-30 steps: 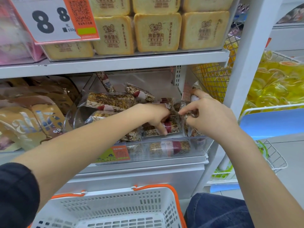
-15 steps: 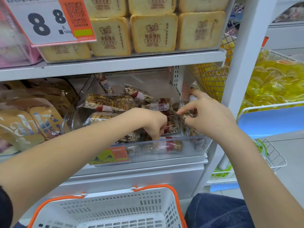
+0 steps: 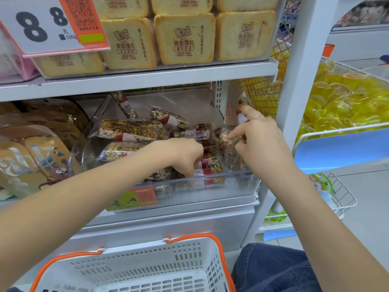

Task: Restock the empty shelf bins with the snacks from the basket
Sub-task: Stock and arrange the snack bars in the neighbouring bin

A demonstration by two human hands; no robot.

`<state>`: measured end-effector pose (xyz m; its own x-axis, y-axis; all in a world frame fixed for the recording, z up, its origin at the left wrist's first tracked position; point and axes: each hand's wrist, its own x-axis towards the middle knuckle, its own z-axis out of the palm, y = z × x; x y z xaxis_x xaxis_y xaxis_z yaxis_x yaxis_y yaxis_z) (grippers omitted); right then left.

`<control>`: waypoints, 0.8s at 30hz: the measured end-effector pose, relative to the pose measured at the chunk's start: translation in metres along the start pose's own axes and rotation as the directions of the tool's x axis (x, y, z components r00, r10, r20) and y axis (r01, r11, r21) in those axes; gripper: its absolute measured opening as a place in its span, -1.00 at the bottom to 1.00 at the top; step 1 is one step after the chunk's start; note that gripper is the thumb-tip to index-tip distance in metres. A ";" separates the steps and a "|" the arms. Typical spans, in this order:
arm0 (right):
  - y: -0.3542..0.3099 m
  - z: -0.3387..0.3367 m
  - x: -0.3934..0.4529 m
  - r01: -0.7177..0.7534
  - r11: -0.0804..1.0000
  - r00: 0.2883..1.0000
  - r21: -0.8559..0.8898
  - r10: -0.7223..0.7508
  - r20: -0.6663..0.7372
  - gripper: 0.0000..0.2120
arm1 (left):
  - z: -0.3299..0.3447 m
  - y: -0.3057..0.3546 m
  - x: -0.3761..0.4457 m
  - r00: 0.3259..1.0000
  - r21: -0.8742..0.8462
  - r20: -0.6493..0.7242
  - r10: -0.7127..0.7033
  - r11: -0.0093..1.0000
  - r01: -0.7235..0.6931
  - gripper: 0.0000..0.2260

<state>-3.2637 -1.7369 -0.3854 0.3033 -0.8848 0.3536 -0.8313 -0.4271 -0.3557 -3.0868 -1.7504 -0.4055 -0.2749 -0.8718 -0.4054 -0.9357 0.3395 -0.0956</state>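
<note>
white metal shop shelves [image 3: 147, 77] fill the view. on top, square toast-like packs [image 3: 185, 39] w/ brown chinese print, and a price card [image 3: 48, 24] reading "8 8" w/ a qr code. below, a clear plastic bin [image 3: 210, 192] (tag on its front reads ".4") holds nut bars [image 3: 130, 129] in crinkly see-through wrappers w/ red bands. left hand [image 3: 185, 157] reaches down into the bin, fingers curled among the bars; cannot tell if it holds one. right hand [image 3: 261, 142] pinches an upright bar [image 3: 227, 150] at the bin's right side. white perforated basket [image 3: 147, 268] w/ orange handles sits below.
</note>
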 end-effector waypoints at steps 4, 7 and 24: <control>0.001 0.000 -0.005 0.023 0.998 1.000 -0.052 -0.023 -0.006 -0.63 | -0.007 0.004 -0.002 0.997 -0.018 0.076 0.007 1.000 -0.006 -0.83; -0.002 0.000 -0.007 0.012 0.998 1.000 -0.067 -0.010 0.022 -0.67 | -0.022 -0.004 -0.003 1.000 -0.167 -0.013 -0.016 0.986 0.013 -0.77; -0.003 -0.003 -0.003 -0.013 1.000 0.999 -0.020 0.013 0.031 -0.71 | -0.028 -0.036 0.034 0.994 -0.166 -0.020 -0.108 0.981 0.103 -0.53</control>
<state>-3.2637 -1.7325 -0.3828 0.3062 -0.8958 0.3222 -0.8443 -0.4119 -0.3427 -3.0690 -1.8020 -0.3906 -0.1767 -0.9102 -0.3746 -0.9827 0.1844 0.0156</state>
